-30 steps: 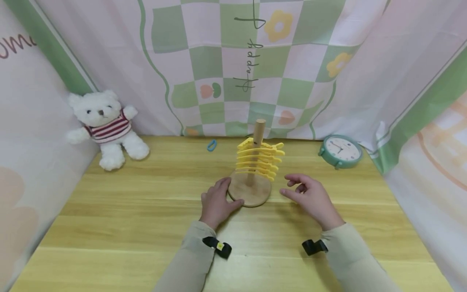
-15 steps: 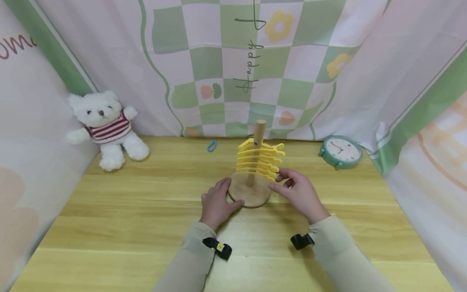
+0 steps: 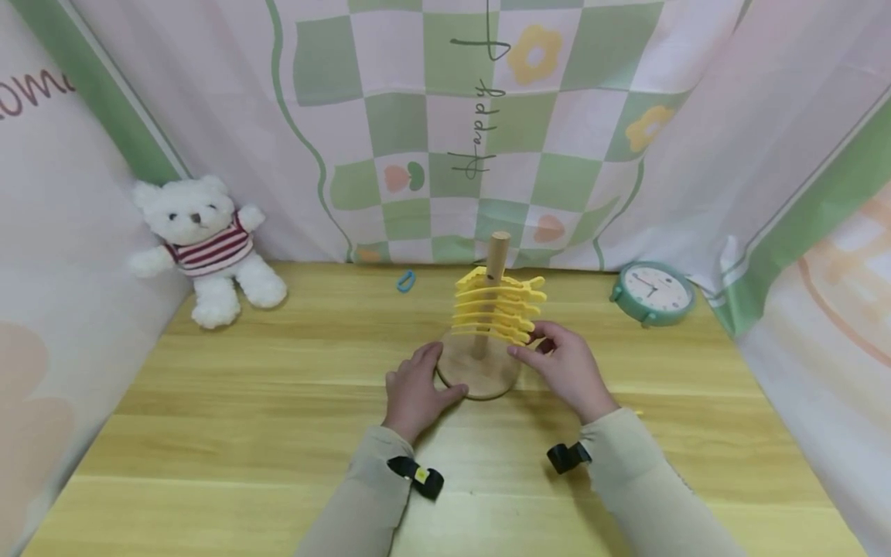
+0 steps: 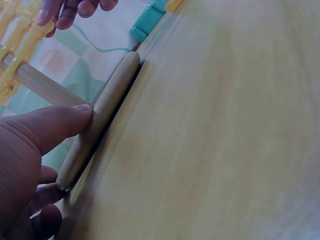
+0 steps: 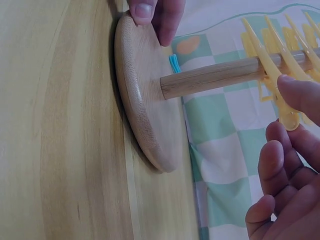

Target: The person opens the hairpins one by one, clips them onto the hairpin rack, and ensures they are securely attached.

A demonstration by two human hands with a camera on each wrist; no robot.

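Observation:
A wooden stand with a round base [image 3: 480, 375] and an upright post [image 3: 497, 255] stands on the table. Several yellow plastic clips [image 3: 490, 305] sit one above another across the post, their rounded ends toward the right. My left hand [image 3: 418, 393] grips the left edge of the base, thumb on its top and fingers around the rim. At the right, my right hand [image 3: 569, 373] pinches the rounded end of the lowest clip [image 5: 288, 119] between thumb and index finger. That clip's long prongs still lie across the post in the right wrist view.
A white teddy bear [image 3: 202, 247] in a striped shirt sits at the back left. Behind the stand lies a small blue ring-like piece [image 3: 406, 281]. A green alarm clock [image 3: 653, 294] lies at the back right. Printed curtains [image 3: 459, 131] hang along the table's rear edge.
My right hand has moved left from beside the stand to the lowest clip and now pinches its end. My left hand has stayed on the base.

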